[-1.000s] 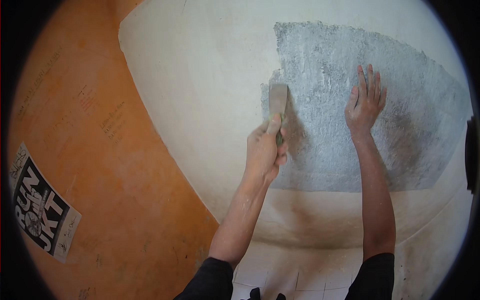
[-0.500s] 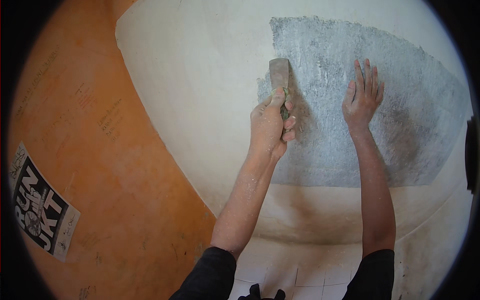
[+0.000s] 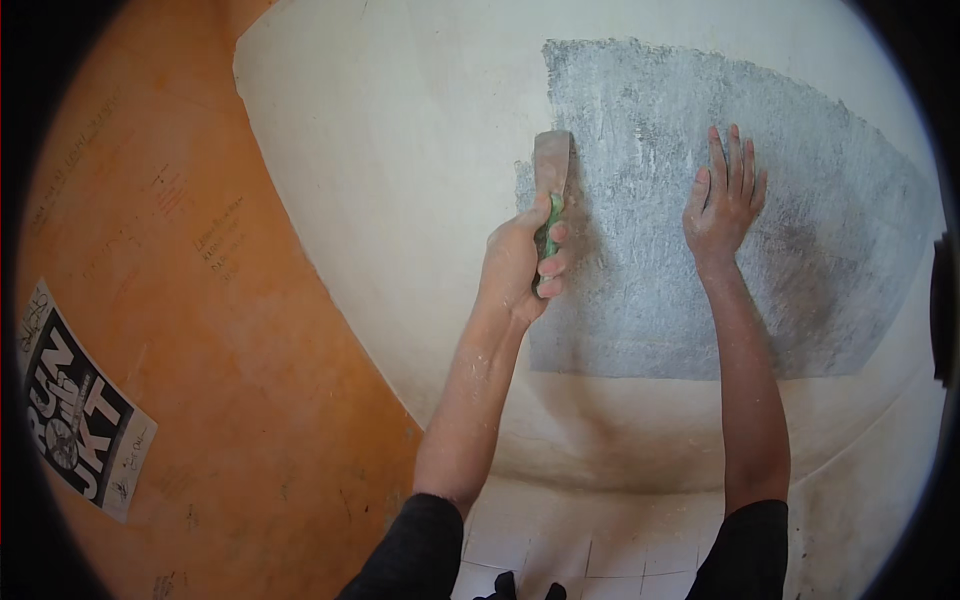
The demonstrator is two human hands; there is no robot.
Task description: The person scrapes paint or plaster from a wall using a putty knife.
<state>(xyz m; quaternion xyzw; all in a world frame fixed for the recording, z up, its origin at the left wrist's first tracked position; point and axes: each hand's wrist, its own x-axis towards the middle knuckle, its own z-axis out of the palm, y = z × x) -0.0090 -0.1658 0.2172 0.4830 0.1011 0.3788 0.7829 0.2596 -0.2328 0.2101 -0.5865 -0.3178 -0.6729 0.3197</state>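
Note:
My left hand is wrapped round the green handle of a putty knife, its broad metal blade pointing up. The blade lies at the left border of a rough grey patch on the cream-white wall; whether its edge touches the wall I cannot tell. Farther right, my right hand rests flat on the grey patch, fingers stretched upward and holding nothing. Whitish dust specks my left forearm.
On the left stands an orange wall with scribbled writing and a black-and-white poster. White floor tiles show at the bottom below the wall. A dark object sits at the far right edge.
My left hand has moved a little down and to the left with the putty knife, and more of the green handle shows. My right hand stays in place on the wall.

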